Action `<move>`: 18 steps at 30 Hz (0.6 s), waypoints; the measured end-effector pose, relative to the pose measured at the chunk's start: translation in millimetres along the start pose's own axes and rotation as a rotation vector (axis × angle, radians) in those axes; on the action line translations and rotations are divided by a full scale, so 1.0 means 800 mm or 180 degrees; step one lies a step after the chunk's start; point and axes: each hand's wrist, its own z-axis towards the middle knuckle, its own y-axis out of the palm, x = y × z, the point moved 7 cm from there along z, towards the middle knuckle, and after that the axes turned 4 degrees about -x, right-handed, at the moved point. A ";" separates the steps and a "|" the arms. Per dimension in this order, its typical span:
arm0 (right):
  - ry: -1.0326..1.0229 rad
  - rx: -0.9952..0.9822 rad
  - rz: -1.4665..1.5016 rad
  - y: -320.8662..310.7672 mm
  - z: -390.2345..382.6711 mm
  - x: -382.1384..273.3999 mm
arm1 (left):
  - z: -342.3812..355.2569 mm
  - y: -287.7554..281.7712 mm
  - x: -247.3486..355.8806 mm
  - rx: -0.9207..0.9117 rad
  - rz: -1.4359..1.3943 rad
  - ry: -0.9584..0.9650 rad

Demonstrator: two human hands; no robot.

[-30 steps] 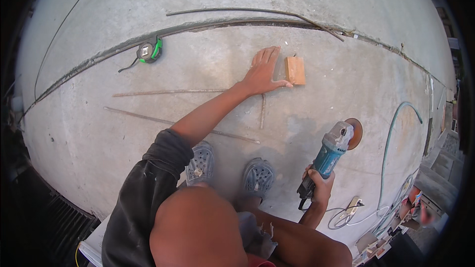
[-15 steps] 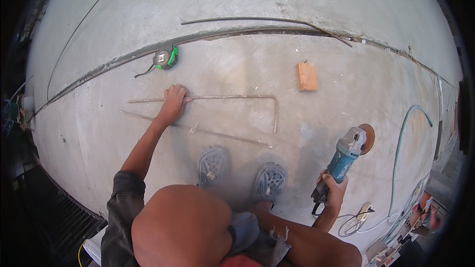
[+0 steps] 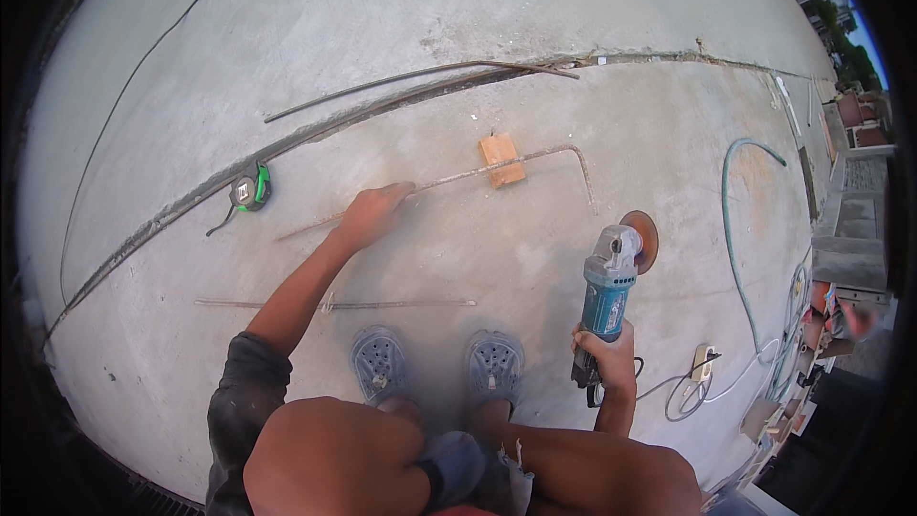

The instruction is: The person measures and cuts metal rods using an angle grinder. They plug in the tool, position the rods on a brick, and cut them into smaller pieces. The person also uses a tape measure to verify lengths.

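1. The left hand (image 3: 371, 215) was closed on a long bent steel bar (image 3: 535, 160) lying on the concrete floor (image 3: 478, 0), its far part resting across a small wooden block (image 3: 502, 160).
2. The right hand (image 3: 606, 355) gripped the handle of a blue angle grinder (image 3: 611, 279), disc held above the floor.
3. The bar looked stiff, heavy and rough; a mid-length grip seemed steadiest.
4. A tape measure (image 3: 250, 190) lay near.

A bare grey concrete slab (image 3: 573, 10) filled the frame under soft, even daylight. A rough seam (image 3: 315, 129) ran across it from the left edge to the upper right. At the far upper right, beyond the slab's edge, stood buildings (image 3: 864, 119) and trees (image 3: 855, 57).
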 end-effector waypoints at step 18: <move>-0.0231 -0.0222 -0.0614 0.040 0.057 -0.041 | 0.077 0.029 0.013 0.0114 0.0027 0.0002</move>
